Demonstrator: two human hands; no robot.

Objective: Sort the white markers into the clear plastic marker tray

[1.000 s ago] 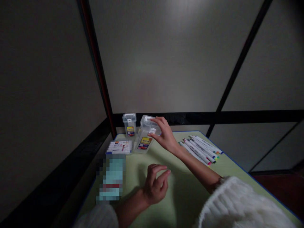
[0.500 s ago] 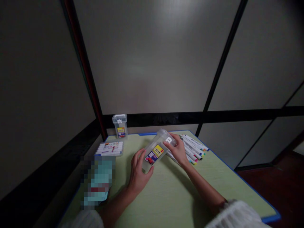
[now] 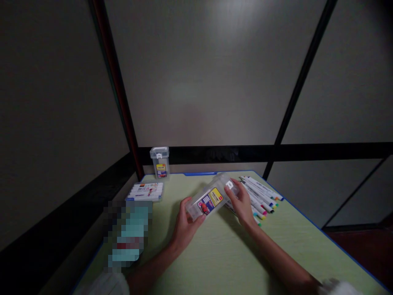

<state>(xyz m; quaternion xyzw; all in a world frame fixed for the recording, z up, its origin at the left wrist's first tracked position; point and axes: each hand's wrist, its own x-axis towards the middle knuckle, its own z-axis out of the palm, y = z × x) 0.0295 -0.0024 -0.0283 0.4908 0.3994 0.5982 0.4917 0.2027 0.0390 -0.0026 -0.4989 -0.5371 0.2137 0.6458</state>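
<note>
Between my hands a clear plastic marker box (image 3: 205, 197) is held tilted above the table, its lidded end up and to the right. My left hand (image 3: 186, 225) grips the lower end, thumb below and fingers behind. At the lid end, my right hand (image 3: 241, 203) is closed round the box, its thumb beside the white latch. A yellow and blue label faces me, and no markers show inside. Just behind my right hand lies a spread of white markers (image 3: 260, 194) with coloured ends, partly hidden by that hand.
At the back left stands a second clear lidded box (image 3: 160, 162). A flat case of white markers (image 3: 145, 191) lies before it. Nearer on the left is a pixelated teal object (image 3: 132, 233). The green table (image 3: 211, 262) has a blue edge, with wall panels behind.
The box has tipped closer to level, its lid end moving right and slightly down. Both hands have stayed on it. The whole view has shifted a little.
</note>
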